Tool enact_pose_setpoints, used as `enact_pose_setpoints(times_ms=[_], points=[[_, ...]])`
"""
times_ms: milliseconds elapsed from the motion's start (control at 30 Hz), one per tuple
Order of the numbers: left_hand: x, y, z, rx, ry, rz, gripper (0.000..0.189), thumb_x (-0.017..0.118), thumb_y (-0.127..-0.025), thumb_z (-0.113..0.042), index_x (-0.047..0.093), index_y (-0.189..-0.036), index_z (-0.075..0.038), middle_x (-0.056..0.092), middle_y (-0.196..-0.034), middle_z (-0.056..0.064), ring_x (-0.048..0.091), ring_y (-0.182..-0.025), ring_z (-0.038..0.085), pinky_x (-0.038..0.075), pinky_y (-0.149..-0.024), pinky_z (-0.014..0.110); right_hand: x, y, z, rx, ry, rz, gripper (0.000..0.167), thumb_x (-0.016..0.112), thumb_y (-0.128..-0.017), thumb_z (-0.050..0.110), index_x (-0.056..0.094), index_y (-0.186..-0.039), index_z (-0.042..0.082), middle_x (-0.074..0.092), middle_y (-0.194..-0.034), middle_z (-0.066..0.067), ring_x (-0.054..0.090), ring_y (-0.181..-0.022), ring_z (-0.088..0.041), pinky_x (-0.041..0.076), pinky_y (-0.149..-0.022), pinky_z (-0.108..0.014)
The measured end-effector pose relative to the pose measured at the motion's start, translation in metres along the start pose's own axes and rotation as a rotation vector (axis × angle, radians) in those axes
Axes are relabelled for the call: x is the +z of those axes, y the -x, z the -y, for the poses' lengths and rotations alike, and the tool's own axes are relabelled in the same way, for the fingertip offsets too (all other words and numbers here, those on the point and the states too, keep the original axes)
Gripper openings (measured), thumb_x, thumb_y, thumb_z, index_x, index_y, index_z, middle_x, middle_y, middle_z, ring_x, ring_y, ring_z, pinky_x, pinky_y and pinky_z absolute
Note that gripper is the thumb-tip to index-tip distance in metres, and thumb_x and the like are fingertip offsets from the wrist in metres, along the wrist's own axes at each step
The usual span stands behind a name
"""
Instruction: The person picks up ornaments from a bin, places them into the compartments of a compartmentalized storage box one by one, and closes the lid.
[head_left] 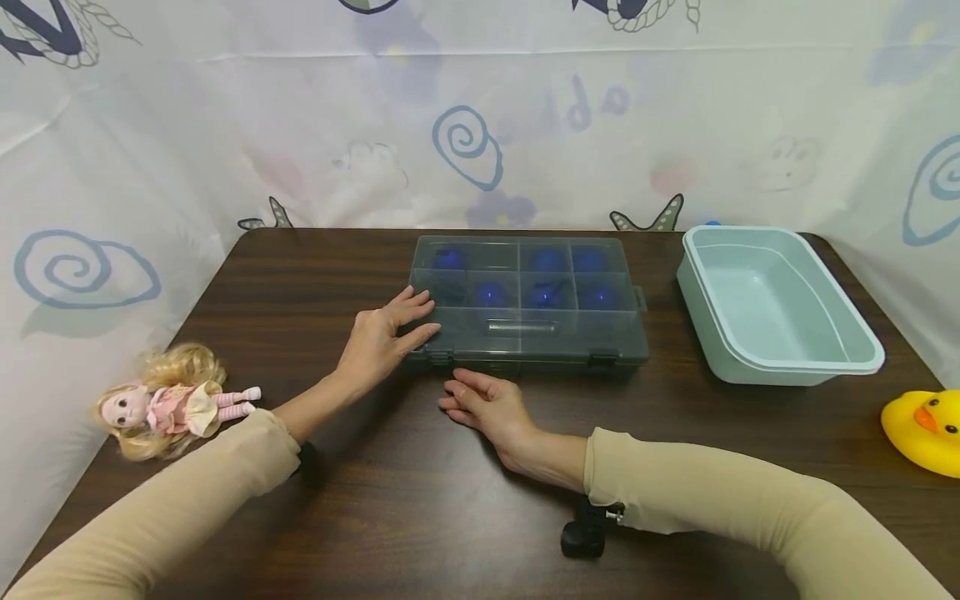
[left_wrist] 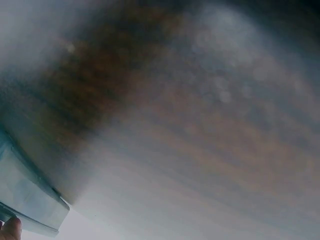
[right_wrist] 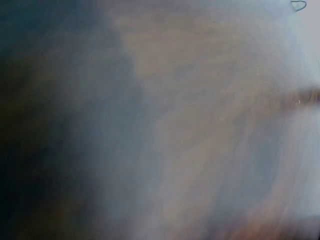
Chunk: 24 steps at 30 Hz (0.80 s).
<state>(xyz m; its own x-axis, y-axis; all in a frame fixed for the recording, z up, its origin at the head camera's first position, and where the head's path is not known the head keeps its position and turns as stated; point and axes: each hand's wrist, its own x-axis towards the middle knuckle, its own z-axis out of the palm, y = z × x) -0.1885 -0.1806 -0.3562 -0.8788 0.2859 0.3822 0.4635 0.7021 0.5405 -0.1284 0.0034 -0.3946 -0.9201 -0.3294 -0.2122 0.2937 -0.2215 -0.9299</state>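
A grey see-through compartment box lies on the dark wood table with its lid down. Dark blue things show through several of its compartments; their kind is too dim to make out. Fingers extended, my left hand rests on the box's front left corner, thumb over the lid. One fingertip also shows against the box in the left wrist view. My right hand is at the front edge, its loosely bent fingertips just below the left latch. The right wrist view is mostly blurred.
To the right of the box stands a pale green plastic basin. A yellow rubber duck sits at the right edge, and a blond doll lies at the left beside my left forearm. A printed curtain hangs behind the table.
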Motion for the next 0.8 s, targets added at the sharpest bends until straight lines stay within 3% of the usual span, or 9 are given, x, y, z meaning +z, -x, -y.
enact_pose_setpoints(times_ms=[67, 167, 267, 533, 700, 800], points=[[0.000, 0.000, 0.000, 0.004, 0.000, 0.001, 0.044, 0.069, -0.086, -0.022, 0.061, -0.123, 0.000, 0.056, -0.132, 0.011, 0.042, -0.132, 0.027, 0.055, -0.067, 0.030, 0.001, -0.001, 0.000, 0.002, -0.011, -0.007, 0.039, 0.047, -0.097, 0.000, 0.042, -0.134, -0.013, 0.053, -0.126, -0.032, 0.067, -0.088, -0.012, 0.054, -0.085, -0.028], [0.001, -0.001, 0.000, 0.006, 0.006, -0.001, 0.044, 0.069, -0.086, -0.021, 0.061, -0.123, 0.000, 0.056, -0.131, 0.012, 0.043, -0.131, 0.027, 0.053, -0.085, 0.042, 0.001, -0.002, 0.001, 0.019, -0.025, -0.017, 0.035, 0.047, -0.096, -0.002, 0.046, -0.130, -0.012, 0.055, -0.123, -0.031, 0.067, -0.086, -0.012, 0.054, -0.082, -0.027], [0.001, -0.001, 0.001, 0.011, 0.011, -0.004, 0.043, 0.069, -0.086, -0.021, 0.061, -0.122, 0.001, 0.057, -0.131, 0.012, 0.043, -0.131, 0.028, 0.049, -0.092, 0.046, 0.002, -0.004, 0.003, 0.046, -0.042, -0.035, 0.030, 0.049, -0.095, -0.004, 0.049, -0.123, -0.012, 0.061, -0.113, -0.027, 0.067, -0.082, -0.011, 0.055, -0.079, -0.025], [0.001, 0.000, 0.003, 0.016, 0.001, -0.006, 0.042, 0.069, -0.087, -0.020, 0.061, -0.122, 0.002, 0.057, -0.130, 0.013, 0.043, -0.130, 0.029, 0.055, -0.079, 0.042, 0.007, -0.009, 0.003, 0.062, -0.099, -0.055, 0.017, 0.052, -0.092, -0.007, 0.050, -0.108, -0.007, 0.065, -0.084, -0.007, 0.068, -0.073, -0.011, 0.057, -0.074, -0.026], [0.001, -0.001, 0.001, 0.018, 0.007, -0.005, 0.042, 0.069, -0.086, -0.020, 0.062, -0.121, 0.001, 0.057, -0.130, 0.013, 0.043, -0.130, 0.028, 0.052, -0.087, 0.044, 0.012, -0.011, 0.003, 0.028, -0.130, -0.073, 0.009, 0.054, -0.092, -0.002, 0.052, -0.101, -0.004, 0.067, -0.078, -0.005, 0.068, -0.069, -0.011, 0.057, -0.070, -0.027], [0.000, -0.001, 0.001, 0.014, 0.013, -0.008, 0.042, 0.070, -0.086, -0.020, 0.062, -0.121, 0.001, 0.057, -0.129, 0.013, 0.044, -0.130, 0.028, 0.049, -0.091, 0.045, 0.014, -0.012, 0.003, 0.023, -0.114, -0.077, 0.012, 0.055, -0.094, 0.004, 0.054, -0.101, -0.005, 0.067, -0.077, -0.006, 0.068, -0.067, -0.010, 0.057, -0.067, -0.026]])
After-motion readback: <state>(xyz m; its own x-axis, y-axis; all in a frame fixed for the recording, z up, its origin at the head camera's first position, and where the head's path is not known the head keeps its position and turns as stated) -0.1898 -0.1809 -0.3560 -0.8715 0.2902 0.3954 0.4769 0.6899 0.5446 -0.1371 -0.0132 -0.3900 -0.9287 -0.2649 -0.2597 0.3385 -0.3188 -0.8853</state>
